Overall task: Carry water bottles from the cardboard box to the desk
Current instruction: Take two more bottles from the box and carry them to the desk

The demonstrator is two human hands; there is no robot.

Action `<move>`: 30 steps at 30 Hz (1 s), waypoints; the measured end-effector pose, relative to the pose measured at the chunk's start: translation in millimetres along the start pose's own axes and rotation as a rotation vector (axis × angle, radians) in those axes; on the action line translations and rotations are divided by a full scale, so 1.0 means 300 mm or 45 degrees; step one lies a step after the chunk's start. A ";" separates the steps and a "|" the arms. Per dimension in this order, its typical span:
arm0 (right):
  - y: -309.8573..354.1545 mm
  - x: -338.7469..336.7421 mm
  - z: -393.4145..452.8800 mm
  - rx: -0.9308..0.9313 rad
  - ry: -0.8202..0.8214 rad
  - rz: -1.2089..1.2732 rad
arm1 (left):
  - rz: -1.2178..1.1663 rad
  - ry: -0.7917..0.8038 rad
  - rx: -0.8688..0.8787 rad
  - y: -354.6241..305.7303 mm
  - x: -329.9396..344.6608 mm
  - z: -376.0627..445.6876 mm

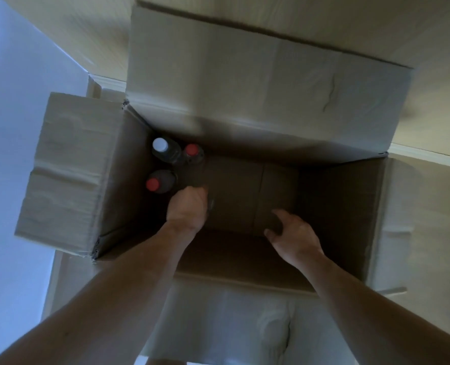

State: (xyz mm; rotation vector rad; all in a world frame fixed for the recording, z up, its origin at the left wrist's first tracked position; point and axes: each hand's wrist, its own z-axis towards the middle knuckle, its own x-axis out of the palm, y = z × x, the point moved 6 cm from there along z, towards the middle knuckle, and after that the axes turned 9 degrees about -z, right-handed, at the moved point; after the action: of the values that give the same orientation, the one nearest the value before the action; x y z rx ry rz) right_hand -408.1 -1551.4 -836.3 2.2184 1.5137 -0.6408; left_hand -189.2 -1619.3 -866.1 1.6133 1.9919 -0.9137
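Inside cardboard box (pixel 68 164), far-left corner: three capped water bottles (pixel 166 151) upright; left hand (pixel 188 208) curled over something unclear, right hand (pixel 292 233) loosely spread, empty; risk: blind grab in shadow toppling neighbours.
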 end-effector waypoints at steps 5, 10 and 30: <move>-0.051 -0.030 0.015 -0.003 -0.012 0.045 | -0.054 -0.052 0.132 -0.170 0.028 0.063; -0.089 -0.034 0.028 -0.005 -0.013 0.058 | -0.042 -0.075 0.218 -0.298 0.055 0.125; -0.027 -0.039 0.060 -0.021 -0.038 0.069 | 0.111 -0.262 0.236 -0.184 -0.031 0.087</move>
State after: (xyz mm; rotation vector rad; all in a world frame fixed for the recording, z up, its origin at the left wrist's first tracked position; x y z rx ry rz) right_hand -422.3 -1567.3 -845.0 2.2194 1.4347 -0.6397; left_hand -242.4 -1650.4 -865.3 1.6156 1.7279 -1.2074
